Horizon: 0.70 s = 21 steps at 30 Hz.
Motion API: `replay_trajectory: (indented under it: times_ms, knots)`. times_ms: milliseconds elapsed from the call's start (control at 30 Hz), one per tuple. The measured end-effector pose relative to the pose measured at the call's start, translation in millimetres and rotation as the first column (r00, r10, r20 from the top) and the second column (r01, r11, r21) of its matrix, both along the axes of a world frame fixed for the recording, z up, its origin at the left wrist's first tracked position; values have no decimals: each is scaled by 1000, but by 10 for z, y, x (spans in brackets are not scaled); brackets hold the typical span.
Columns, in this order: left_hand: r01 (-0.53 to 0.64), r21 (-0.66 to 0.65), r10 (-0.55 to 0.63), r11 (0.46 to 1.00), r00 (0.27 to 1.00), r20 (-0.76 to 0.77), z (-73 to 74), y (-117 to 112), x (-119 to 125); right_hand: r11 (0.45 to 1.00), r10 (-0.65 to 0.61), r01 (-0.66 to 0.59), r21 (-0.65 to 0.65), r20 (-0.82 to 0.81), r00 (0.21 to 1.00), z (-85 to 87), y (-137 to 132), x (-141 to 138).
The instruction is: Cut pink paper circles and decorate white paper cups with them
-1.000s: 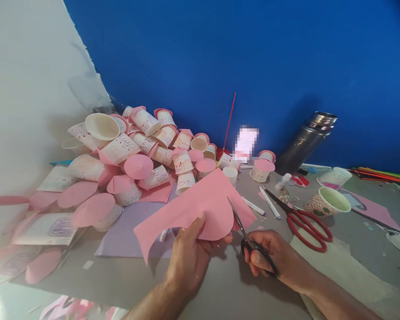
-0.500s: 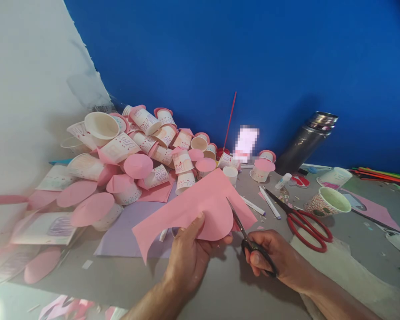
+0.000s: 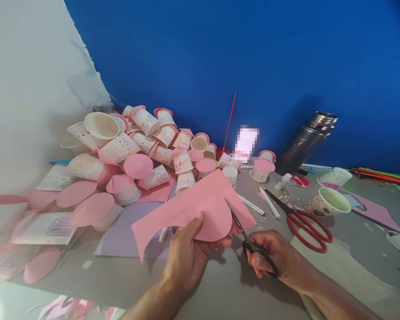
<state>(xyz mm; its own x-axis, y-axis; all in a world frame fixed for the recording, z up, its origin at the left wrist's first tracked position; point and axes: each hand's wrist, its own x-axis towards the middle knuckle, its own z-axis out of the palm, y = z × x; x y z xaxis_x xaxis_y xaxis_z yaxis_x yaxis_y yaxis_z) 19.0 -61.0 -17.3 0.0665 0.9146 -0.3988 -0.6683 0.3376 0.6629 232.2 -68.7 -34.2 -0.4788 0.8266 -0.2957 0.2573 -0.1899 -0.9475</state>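
Pink paper was left of the red scissors, pinched in the left hand, with the right hand gripping the black scissors, and its round bottom looked cut but the top was still attached, maybe halfway tbh.

Pink sheet, in left fingers: smooth, matt paper. Scissors, in right fingers: metal blades, plastic-looking handles. Cups, beyond left fingers: matt paper. Flask, beyond right fingers: dark satin body, glossy metal neck. Bench, below fingers: smooth, matt.
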Motion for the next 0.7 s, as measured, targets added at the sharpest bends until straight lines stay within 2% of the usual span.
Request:
replay_trajectory:
  times_ms: [500, 700]
  knots:
    - [57, -32, -58, 998, 998, -32, 3, 10, -39, 1000, 17, -17, -5, 3, 1000, -44, -1, 30]
    - [78, -42, -79, 996, 997, -26, 6, 18, -71, 1000, 26, -26, -9, 28, 999, -13, 6, 29]
